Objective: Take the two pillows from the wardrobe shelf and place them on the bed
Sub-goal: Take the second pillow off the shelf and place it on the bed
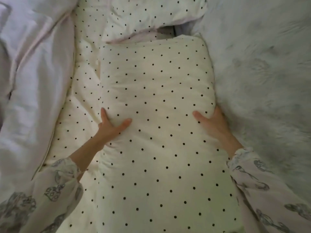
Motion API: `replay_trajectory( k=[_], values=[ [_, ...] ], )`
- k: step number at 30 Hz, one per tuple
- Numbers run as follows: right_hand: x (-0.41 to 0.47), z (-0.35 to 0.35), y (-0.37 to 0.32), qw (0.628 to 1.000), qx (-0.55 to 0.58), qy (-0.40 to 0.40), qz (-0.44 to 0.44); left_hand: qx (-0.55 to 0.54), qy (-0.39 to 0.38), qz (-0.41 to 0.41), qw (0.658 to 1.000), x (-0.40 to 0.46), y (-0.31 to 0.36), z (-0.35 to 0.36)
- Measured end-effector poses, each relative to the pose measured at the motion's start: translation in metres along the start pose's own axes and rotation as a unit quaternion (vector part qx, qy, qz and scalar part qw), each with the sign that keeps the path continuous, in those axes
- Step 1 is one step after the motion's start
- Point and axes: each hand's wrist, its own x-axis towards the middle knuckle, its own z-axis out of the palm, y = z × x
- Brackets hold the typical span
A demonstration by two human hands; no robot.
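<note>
I hold the near dotted pillow (156,115) by its two long sides. My left hand (111,126) presses its edge, thumb on top and fingers curled into the fabric; my right hand (213,125) wraps the other side, fingers tucked under, I think. The pillow lies on the dotted sheet (84,91), its far end touching the second pillow (148,15), with a furry blanket (262,78) beside it.

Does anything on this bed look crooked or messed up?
A little. The far pillow lies at a slant, not squared with the dotted pillow that the left hand and right hand grip by its sides. The white duvet at the left is rumpled. Nothing looks torn or stained.
</note>
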Motion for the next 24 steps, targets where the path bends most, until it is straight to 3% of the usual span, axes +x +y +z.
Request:
replay_trajectory(
  k=[4,11,20,22,24],
  values=[
    [0.002,-0.001,-0.009,0.999,0.039,0.006,-0.01,-0.126,0.0,-0.023,0.992,0.007,0.004,-0.005],
    [-0.012,-0.01,-0.025,0.994,0.086,0.05,-0.05,-0.205,0.09,0.09,0.971,-0.03,0.017,0.003],
    [-0.018,-0.022,-0.049,0.981,0.086,0.13,-0.118,-0.197,0.135,0.155,0.959,-0.024,0.032,-0.008],
    [-0.009,-0.018,-0.049,0.984,0.061,0.115,-0.122,-0.161,0.115,0.151,0.969,-0.011,0.027,-0.009],
    [0.0,-0.011,-0.043,0.991,0.034,0.054,-0.118,-0.074,0.08,0.097,0.989,0.002,0.019,-0.007]
  ],
)
